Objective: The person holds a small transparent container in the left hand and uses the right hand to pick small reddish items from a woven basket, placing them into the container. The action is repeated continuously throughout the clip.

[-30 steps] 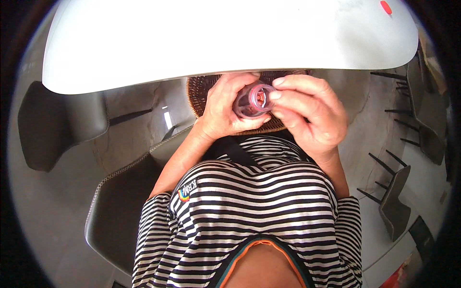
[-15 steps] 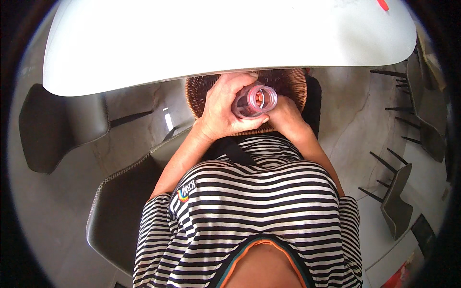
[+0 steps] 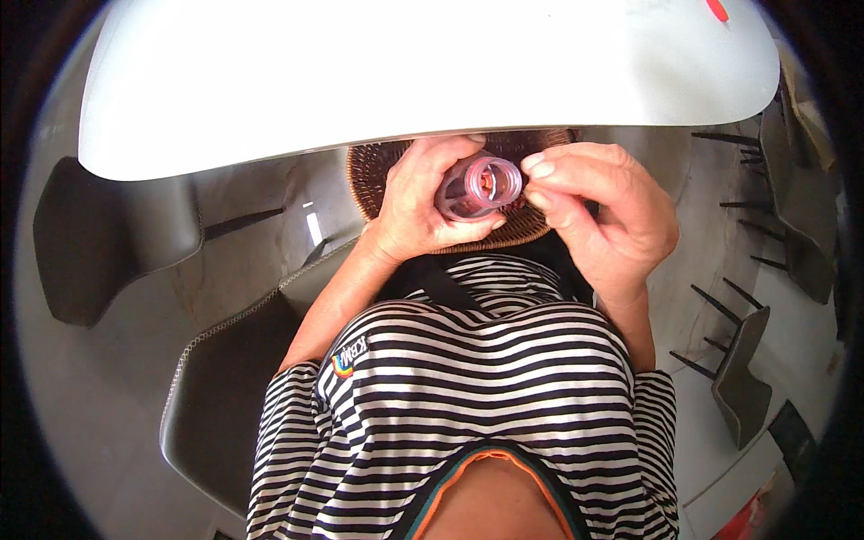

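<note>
A clear, pinkish plastic bottle point(image 3: 461, 200) is wrapped in the fingers of my left hand point(image 3: 416, 202), its uncapped mouth tipped up and toward the right. Inside the neck, small reddish pieces point(image 3: 487, 181) show. Just right of the bottle's mouth, my right hand point(image 3: 612, 207) has thumb and forefinger pinched together. What they hold, if anything, is too small to make out. Below both hands sits a round brown wicker basket point(image 3: 362, 184), partly covered by the hands and the tabletop; dark reddish contents show dimly in it.
A white tabletop point(image 3: 378, 81) with rounded corners spans the area just beyond the hands. Near its far right corner lies a small red object point(image 3: 717, 10). Grey chairs stand at the left point(image 3: 117, 238) and right point(image 3: 745, 382), and a grey seat point(image 3: 229, 387) is beside me.
My right hand has risen from the basket and moved rightward, to beside the bottle's mouth, fingertips pinched. My left hand and the bottle have stayed nearly still.
</note>
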The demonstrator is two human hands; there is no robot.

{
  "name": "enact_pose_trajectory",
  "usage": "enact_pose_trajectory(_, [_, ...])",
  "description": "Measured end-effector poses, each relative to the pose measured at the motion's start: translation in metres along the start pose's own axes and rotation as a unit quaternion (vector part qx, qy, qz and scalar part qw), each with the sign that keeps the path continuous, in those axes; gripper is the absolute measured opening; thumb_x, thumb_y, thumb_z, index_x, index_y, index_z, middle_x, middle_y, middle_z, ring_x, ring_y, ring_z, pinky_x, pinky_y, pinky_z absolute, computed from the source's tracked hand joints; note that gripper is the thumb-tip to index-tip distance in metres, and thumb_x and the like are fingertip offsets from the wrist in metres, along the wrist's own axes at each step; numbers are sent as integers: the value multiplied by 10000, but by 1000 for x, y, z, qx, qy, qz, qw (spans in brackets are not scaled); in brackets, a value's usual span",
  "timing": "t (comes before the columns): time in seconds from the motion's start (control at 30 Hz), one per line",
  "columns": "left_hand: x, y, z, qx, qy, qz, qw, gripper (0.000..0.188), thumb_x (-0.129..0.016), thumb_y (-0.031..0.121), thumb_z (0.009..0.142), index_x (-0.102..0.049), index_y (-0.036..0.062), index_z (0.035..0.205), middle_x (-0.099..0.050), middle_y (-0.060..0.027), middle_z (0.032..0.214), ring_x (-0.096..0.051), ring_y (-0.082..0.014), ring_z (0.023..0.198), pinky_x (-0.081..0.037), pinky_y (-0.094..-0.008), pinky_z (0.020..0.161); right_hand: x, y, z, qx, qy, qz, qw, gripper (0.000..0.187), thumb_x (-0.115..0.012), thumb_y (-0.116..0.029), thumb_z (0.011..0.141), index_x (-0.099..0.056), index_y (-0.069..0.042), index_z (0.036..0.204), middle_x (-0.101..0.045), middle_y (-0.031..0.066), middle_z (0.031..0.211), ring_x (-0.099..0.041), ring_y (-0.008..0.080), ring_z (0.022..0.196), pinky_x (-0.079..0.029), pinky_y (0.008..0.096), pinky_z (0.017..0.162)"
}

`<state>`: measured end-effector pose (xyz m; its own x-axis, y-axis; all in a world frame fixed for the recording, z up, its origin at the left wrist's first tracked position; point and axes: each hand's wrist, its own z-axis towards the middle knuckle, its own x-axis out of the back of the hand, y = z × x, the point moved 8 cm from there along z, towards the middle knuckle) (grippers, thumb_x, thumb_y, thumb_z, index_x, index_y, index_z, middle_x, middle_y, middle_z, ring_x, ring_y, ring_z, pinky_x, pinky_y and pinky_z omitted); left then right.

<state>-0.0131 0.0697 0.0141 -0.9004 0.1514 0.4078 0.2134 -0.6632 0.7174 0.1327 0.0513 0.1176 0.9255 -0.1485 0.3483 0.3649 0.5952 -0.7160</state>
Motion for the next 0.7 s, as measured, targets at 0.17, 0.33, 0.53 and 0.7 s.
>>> enact_pose_trajectory(0.17, [0,1,0,0,2,4,1000,753,-905,300,562,-545,54,1175,-624,-133,1105,-622,-306,962,-526,-390,808,-13,3,-2,-21,-2,17,1000,194,-723,77,739,-689,2,915,-706,105,841,-700,199,759,-567,267,656])
enact_pose_trajectory(0.33, [3,2,2,8,-5,10,1000,765,-906,288,572,-521,60,1193,-622,-135,1110,-624,-308,959,-530,-388,804,-5,-6,-1,12,5,-12,1000,198,-733,46,734,-693,6,924,-704,110,867,-701,208,765,-575,276,654])
enact_pose_trajectory(0.53, [0,4,4,-9,2,4,1000,753,-909,289,565,-534,59,1175,-628,-127,1099,-627,-306,952,-531,-385,800,-10,-11,-3,69,-20,-89,993,191,-744,-14,740,-708,-8,928,-673,108,919,-674,195,726,-557,276,623])
enact_pose_trajectory(0.7, [3,-4,-2,17,5,1,1000,768,-914,301,559,-536,61,1183,-625,-116,1113,-621,-293,984,-521,-385,840,0,27,-28,-25,-43,-173,984,182,-743,-29,745,-690,-31,919,-652,91,828,-653,215,665,-536,297,582])
